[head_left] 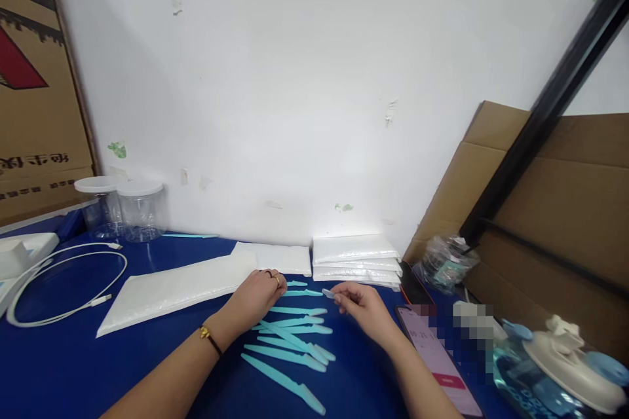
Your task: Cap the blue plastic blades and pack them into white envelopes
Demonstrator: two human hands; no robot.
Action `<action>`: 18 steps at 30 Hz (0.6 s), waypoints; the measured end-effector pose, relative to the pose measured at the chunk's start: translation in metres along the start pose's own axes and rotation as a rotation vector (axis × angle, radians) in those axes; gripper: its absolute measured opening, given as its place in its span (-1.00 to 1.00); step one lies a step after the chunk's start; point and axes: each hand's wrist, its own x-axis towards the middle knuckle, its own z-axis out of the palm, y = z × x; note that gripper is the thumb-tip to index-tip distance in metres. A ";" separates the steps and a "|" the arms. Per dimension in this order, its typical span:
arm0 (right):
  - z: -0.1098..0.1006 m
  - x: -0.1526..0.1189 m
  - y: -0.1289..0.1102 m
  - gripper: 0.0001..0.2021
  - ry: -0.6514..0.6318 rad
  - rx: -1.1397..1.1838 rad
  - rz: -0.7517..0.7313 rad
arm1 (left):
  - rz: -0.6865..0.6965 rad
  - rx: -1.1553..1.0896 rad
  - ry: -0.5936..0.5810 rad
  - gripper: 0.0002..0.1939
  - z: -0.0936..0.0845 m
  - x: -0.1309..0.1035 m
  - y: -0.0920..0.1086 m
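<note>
Several turquoise razors (285,376) with slim handles lie roughly side by side on the blue table, some crossing. My left hand (260,298), wearing a ring and a bracelet, has its fingers curled together at the handle end of a razor near the top of the row; its fingertips are partly hidden. My right hand (358,306) pinches a small clear cap (329,293) between thumb and fingers, close to the head end of a turquoise razor (307,292). A long white padded envelope (171,289) lies flat behind my left forearm.
Stacked white envelopes (356,250) and another envelope (280,258) lie by the wall. Two clear lidded jars (142,213) and a white cable (71,324) are at left. At right are a phone (439,366), a bagged item (447,265), a bottle (565,373) and cardboard (580,222).
</note>
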 end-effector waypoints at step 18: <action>0.014 -0.004 -0.020 -0.77 -0.045 -0.055 -0.019 | 0.024 -0.078 -0.025 -0.75 -0.003 -0.004 0.013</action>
